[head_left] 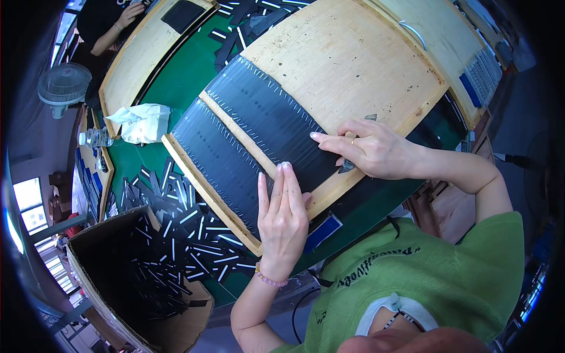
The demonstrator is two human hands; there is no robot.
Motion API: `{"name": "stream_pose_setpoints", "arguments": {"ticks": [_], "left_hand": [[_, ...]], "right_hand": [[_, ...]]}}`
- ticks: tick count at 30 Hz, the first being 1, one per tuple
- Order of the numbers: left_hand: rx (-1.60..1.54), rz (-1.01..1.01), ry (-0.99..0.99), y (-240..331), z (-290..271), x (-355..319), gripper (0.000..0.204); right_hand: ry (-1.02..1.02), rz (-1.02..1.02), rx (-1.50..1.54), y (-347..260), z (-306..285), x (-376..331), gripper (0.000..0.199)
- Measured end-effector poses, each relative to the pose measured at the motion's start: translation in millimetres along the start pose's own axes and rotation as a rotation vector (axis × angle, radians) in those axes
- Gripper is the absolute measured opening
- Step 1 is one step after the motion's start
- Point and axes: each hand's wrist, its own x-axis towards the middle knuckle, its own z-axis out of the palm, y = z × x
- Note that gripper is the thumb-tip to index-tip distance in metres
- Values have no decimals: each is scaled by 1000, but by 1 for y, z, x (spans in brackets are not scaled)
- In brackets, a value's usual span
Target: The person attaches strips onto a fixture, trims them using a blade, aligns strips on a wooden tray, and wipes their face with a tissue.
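My left hand (283,219) lies flat, fingers together, on a row of thin dark strips (220,159) laid side by side on a wooden board (347,59). My right hand (372,148) rests on a second row of dark strips (268,115), fingers pressing the row's end, with a small dark tool (346,167) showing under the palm. Whether the right hand grips that tool I cannot tell. The board lies across a green work surface (176,82).
A cardboard box (126,276) full of loose black strips stands at lower left, with more strips (176,206) scattered beside it. A crumpled white cloth (141,122), a water bottle (95,138) and a fan (63,85) sit at left. Another person (115,23) works at upper left.
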Motion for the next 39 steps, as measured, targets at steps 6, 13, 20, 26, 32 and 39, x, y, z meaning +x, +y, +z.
{"name": "stream_pose_setpoints", "arguments": {"ticks": [6, 13, 20, 26, 32, 39], "left_hand": [[-8, -24, 6, 1, 0, -2, 62], [-18, -5, 13, 4, 1, -4, 59], [0, 30, 14, 5, -2, -4, 56], [36, 71, 0, 6, -5, -6, 42], [26, 92, -5, 4, -5, -7, 42], [1, 113, 8, 4, -8, -10, 40]], "right_hand": [[5, 10, 8, -1, 1, -2, 47], [-22, 3, 11, -3, -4, -7, 48], [-51, 17, 29, -4, -5, -10, 47], [-19, -5, 44, -4, -5, -12, 41], [-46, -8, 64, -6, -9, -10, 41], [-19, -65, 87, -4, -10, -7, 39]]}}
